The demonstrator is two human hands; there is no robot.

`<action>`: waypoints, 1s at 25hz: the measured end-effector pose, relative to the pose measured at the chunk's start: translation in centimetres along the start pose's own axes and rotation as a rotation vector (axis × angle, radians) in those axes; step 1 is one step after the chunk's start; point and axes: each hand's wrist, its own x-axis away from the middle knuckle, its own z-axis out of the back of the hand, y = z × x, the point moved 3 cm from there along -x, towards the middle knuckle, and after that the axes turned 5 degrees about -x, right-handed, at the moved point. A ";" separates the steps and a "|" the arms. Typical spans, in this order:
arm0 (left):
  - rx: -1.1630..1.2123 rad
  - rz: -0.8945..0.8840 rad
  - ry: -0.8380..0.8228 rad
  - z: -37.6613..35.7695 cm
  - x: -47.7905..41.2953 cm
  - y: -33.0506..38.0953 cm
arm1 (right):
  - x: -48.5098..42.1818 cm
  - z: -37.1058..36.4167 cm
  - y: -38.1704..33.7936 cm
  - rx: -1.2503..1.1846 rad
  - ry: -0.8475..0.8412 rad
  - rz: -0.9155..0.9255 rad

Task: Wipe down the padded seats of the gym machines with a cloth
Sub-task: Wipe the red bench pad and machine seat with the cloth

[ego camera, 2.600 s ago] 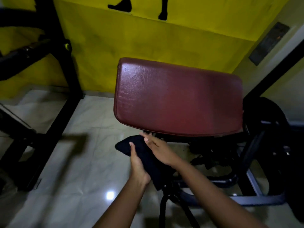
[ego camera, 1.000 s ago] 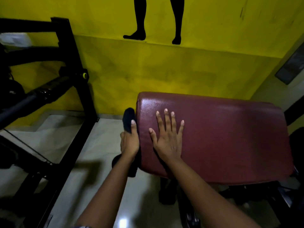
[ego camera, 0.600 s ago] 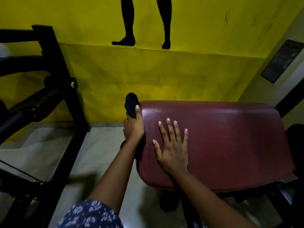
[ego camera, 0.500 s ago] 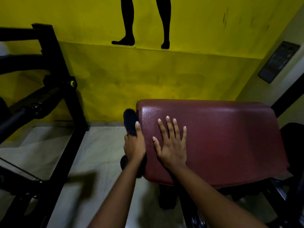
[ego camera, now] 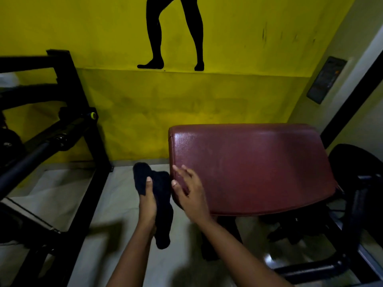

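Note:
A dark red padded seat [ego camera: 250, 168] fills the right half of the view, tilted toward me, on a black machine frame. My left hand [ego camera: 147, 200] holds a dark cloth [ego camera: 159, 204] just off the seat's left edge, the cloth hanging down below the hand. My right hand [ego camera: 189, 189] hovers at the seat's near left corner with fingers spread and loosely bent, holding nothing. Whether it touches the pad is unclear.
A black steel machine frame [ego camera: 83, 121] with a bar stands at the left. A yellow wall [ego camera: 165, 104] with a black leg silhouette lies behind. Pale tiled floor [ego camera: 116, 204] runs between the machines. More black frame [ego camera: 352, 235] sits at the lower right.
My left hand has drawn the cloth away from the seat's left side and lowered it. My right hand has lifted from lying flat on the pad and slid to the corner.

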 end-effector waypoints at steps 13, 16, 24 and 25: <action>-0.189 -0.189 0.017 -6.1 -2.4 4.1 | -6.5 5.9 -0.9 0.465 0.399 0.045; -0.216 -0.163 0.073 -7.4 -4.3 2.3 | -8.4 2.9 2.1 0.904 0.212 0.192; -0.513 -0.308 0.304 -8.4 -4.0 2.3 | -15.2 8.1 4.4 0.925 0.179 0.201; -0.523 -0.326 0.308 -8.5 -4.0 2.2 | -14.9 10.1 5.2 0.929 0.225 0.145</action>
